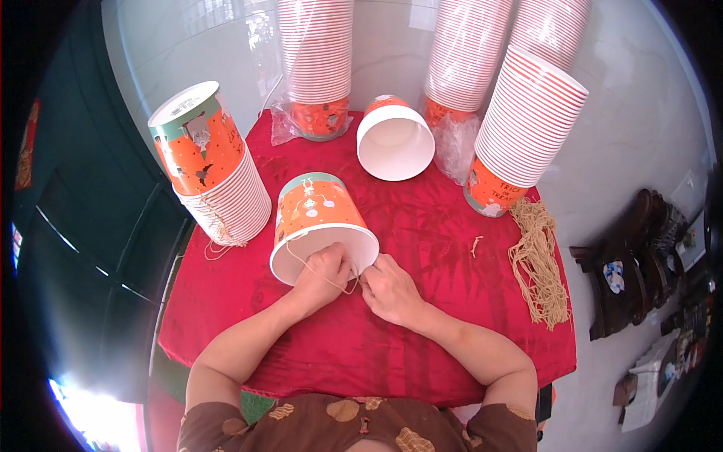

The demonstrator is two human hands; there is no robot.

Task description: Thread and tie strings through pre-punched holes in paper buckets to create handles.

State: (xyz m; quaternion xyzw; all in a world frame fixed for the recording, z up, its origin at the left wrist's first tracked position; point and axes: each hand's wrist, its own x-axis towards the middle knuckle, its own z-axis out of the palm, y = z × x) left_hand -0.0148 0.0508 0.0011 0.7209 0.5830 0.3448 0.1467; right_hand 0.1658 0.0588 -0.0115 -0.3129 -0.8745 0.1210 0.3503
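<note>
A tapered paper bucket [320, 205], smooth orange with a green base band and white interior, lies tipped at the near middle of the bench [429, 346], its round rolled rim toward the person. The left hand [324, 273] reaches into its mouth, fingers curled; the right hand [390, 291] is bent narrow against the rim's right side. Fingertips are hidden, so I cannot tell what either grips. Thin, twisted tan cord [307, 265] loops past the left hand to between the two. A limp, stringy cord bundle [538, 264] lies at the right edge. Ribbed nested stacks [226, 200] [531, 117] flank a loose bucket [395, 143]; taller ones wear crinkled clear plastic [456, 147]. Wrinkled red cloth [437, 218] covers the bench, above a glossy pale tiled floor [196, 45], with dark green panels [90, 196] leftward and carved dark wooden furniture [640, 260] rightward
</note>
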